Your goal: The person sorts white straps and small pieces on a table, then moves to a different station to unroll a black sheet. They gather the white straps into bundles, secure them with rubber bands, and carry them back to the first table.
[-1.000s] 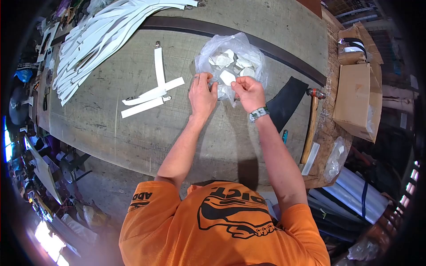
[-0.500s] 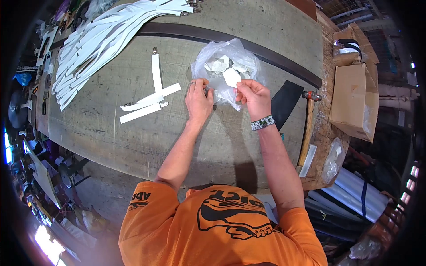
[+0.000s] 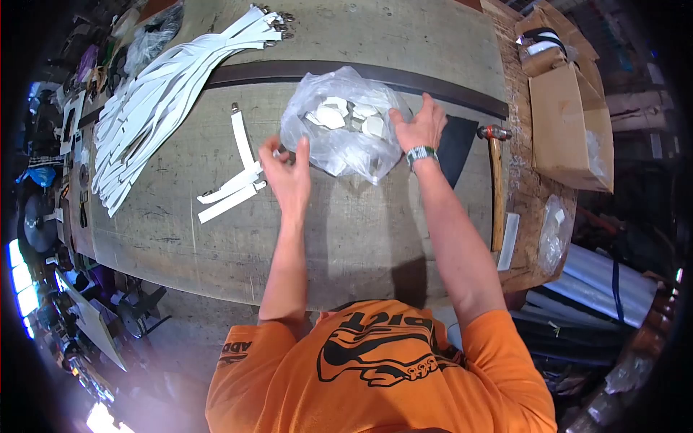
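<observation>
A clear plastic bag [image 3: 346,157] lies spread on the table with several white flat pieces [image 3: 333,117] inside it. My left hand [image 3: 287,173] is at the bag's left edge, thumb and fingers apart, with nothing seen in it. At the opposite side, my right hand [image 3: 421,128] has its fingers stretched out and its thumb against the plastic. Left of my left hand lie a few white straps [image 3: 242,138], one with a metal clip at its end.
A large bundle of white straps [image 3: 155,108] lies at the back left. A dark metal bar [image 3: 253,72] crosses behind the bag. To the right are a black sheet [image 3: 458,144], a hammer [image 3: 497,187] and a cardboard box [image 3: 567,126].
My right hand has let go of the white piece it held and moved to the bag's right side. The left hand has moved left. The bag is opened out wider.
</observation>
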### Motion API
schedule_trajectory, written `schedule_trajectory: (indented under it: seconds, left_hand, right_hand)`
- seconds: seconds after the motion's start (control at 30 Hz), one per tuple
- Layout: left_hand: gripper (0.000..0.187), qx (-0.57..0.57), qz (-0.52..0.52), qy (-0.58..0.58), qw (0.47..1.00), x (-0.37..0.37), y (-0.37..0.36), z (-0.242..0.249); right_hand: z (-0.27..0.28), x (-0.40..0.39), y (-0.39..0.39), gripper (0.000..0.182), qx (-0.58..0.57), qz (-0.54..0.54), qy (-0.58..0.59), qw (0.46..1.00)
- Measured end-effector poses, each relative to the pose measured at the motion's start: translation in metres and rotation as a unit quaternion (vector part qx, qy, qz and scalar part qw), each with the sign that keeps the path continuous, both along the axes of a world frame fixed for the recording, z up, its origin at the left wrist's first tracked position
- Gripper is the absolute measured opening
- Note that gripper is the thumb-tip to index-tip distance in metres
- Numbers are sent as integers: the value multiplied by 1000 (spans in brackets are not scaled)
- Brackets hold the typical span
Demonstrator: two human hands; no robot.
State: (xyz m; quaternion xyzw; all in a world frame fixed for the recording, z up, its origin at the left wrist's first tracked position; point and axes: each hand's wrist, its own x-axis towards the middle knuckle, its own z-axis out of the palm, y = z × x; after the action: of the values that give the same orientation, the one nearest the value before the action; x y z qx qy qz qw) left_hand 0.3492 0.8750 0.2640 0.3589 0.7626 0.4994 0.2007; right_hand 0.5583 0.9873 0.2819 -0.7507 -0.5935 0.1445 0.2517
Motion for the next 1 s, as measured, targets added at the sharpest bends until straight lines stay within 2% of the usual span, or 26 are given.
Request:
schedule_trajectory:
  seconds: [0.03, 0.07, 0.1, 0.13, 0.17, 0.2, 0.23, 0.3, 0.4, 0.5, 0.53, 0.57, 0.63, 0.7, 0.77, 0.83, 0.93, 1.0]
  left_hand:
    - [54, -2, 1, 49, 999, 2, 18, 8]
    - [58, 2, -7, 97, 995, 11, 31, 14]
    - [61, -16, -54, 66, 996, 14, 38, 5]
    - [64, -31, -114, 31, 992, 14, 52, -16]
    - [55, -82, -137, 81, 984, 9, 60, -44]
    - [45, -19, -195, 26, 980, 6, 61, -51]
    - [36, 43, -203, -36, 978, 7, 62, -49]
    - [29, 61, -240, -53, 967, 26, 46, 10]
    - [26, 36, -281, -78, 956, 61, 26, 69]
    - [27, 42, -349, -157, 923, 108, -1, 105]
    - [28, 8, -366, -178, 913, 128, -10, 117]
    - [29, 64, -382, -182, 904, 155, -14, 116]
    - [28, 55, -409, -183, 892, 206, -23, 125]
    - [28, 17, -419, -234, 877, 263, -30, 136]
    - [25, 31, -440, -266, 857, 321, -29, 127]
    - [23, 46, -455, -281, 844, 378, -26, 109]
    - [20, 96, -464, -235, 849, 464, -23, 74]
    - [31, -18, -470, -220, 854, 499, -16, 28]
  right_hand:
    - [-4, 7, -3, 67, -63, -52, 20, 996]
    - [-25, 18, 2, 74, -163, -29, 142, 976]
    - [-38, 22, -2, 65, -145, 44, 149, 977]
    - [-62, 21, -8, 52, -104, 33, 168, 980]
    - [-44, 21, -17, 42, -120, 40, 185, 975]
    - [-55, 27, -23, 34, -34, 71, 164, 983]
    - [-42, 30, -30, 28, -37, 51, 213, 975]
    - [-7, 46, -51, 24, -4, 46, 271, 962]
    - [18, 87, -82, 22, 44, 60, 328, 942]
    - [46, 139, -124, 23, 78, 51, 375, 922]
    - [55, 163, -137, 24, 84, 42, 379, 921]
    - [60, 187, -152, 24, 87, 32, 384, 919]
    - [53, 239, -169, 25, 119, 17, 414, 902]
    - [51, 297, -180, 26, 136, -8, 394, 909]
    - [52, 353, -183, 27, 177, -37, 400, 899]
    - [43, 412, -179, 27, 173, -62, 361, 914]
    - [26, 495, -162, 35, 150, -78, 279, 945]
    - [-12, 537, -156, 42, 122, -88, 228, 962]
